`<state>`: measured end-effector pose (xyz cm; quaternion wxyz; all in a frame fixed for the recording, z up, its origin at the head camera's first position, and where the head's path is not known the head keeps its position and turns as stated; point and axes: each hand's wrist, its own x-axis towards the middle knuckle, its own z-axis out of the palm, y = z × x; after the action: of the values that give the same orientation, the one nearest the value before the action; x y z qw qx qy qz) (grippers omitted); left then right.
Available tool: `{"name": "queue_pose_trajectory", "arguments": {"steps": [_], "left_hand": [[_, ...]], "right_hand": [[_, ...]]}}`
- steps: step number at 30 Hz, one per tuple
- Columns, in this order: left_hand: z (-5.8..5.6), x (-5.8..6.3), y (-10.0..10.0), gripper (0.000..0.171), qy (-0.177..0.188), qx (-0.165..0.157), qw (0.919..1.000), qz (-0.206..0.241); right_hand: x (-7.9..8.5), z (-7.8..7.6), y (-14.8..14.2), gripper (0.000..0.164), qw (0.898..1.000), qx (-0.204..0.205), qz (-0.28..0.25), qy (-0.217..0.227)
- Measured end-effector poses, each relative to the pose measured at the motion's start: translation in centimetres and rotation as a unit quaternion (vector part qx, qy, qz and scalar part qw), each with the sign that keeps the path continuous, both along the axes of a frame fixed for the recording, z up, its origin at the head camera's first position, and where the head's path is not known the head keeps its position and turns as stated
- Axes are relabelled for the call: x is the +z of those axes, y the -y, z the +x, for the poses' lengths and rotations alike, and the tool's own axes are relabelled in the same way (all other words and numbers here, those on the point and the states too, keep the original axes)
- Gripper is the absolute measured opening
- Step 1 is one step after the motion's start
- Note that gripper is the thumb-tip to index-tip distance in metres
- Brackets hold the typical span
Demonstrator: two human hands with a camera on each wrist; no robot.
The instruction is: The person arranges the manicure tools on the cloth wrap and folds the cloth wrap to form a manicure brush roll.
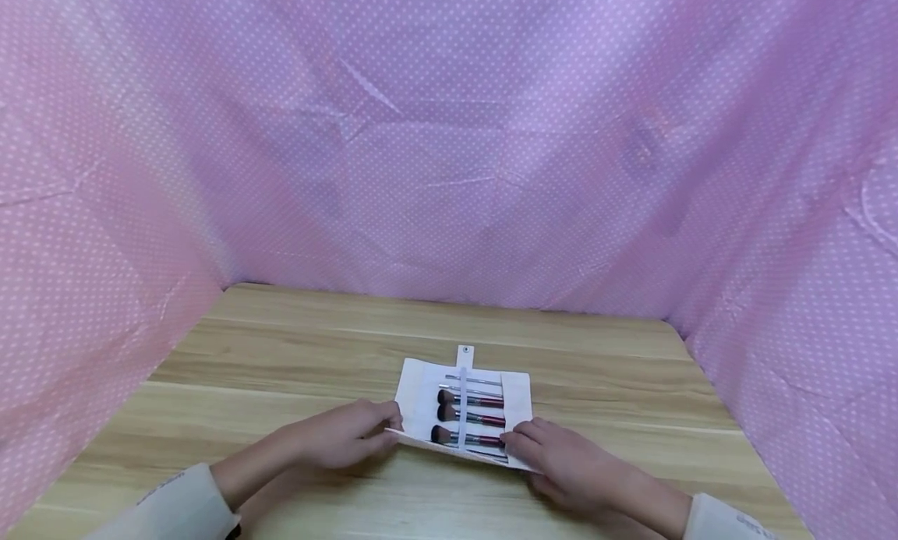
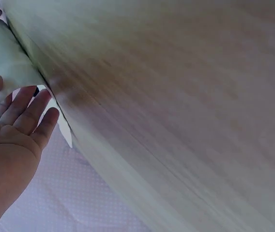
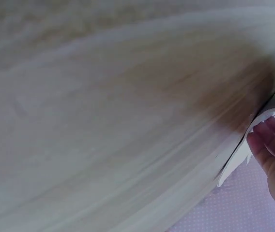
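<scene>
A white makeup brush case [image 1: 415, 396] lies unfolded on the table, its near edge lifted. Several makeup brushes [image 1: 471, 418] with dark bristles and red handles lie in it, under a pale crosswise strip [image 1: 463, 407]. At the near left corner, my left hand [image 1: 344, 435] pinches the case edge between thumb and fingers. My right hand [image 1: 571, 460] grips the near right corner, thumb on top beside the handle ends. In the left wrist view the raised flap [image 2: 12, 55] bends between the thumb and fingers. From the right wrist, the fingers [image 3: 261, 145] show against the case's underside.
A wood-grain table [image 1: 302, 330] stretches around the case. Pink dotted cloth [image 1: 449, 174] hangs behind the table and along both sides. A tab with a snap [image 1: 465, 353] sticks out from the far edge of the case.
</scene>
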<state>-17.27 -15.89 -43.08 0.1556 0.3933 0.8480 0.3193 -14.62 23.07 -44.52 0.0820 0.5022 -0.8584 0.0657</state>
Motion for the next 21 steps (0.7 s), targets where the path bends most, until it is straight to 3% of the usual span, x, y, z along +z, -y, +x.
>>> {"name": "queue_pose_trajectory", "arguments": {"steps": [6,11,16,21], "left_hand": [[-0.4,-0.1,-0.4,0.012,0.05,0.073,0.9953,0.04],[-1.0,-0.6,-0.9,0.012,0.068,0.13,0.9872,0.061],[-1.9,-1.0,-1.5,0.014,0.08,0.174,0.9781,0.081],[-2.7,-1.3,-2.0,0.014,0.075,0.21,0.9712,0.084]], "right_hand": [[0.4,-0.5,0.2,0.035,0.995,-0.05,-0.03,0.078],[0.5,-1.3,0.2,0.023,0.98,-0.092,-0.084,0.155],[0.5,-2.2,-0.1,0.013,0.95,-0.132,-0.156,0.237],[0.5,-3.1,0.0,0.012,0.909,-0.178,-0.205,0.317]]}}
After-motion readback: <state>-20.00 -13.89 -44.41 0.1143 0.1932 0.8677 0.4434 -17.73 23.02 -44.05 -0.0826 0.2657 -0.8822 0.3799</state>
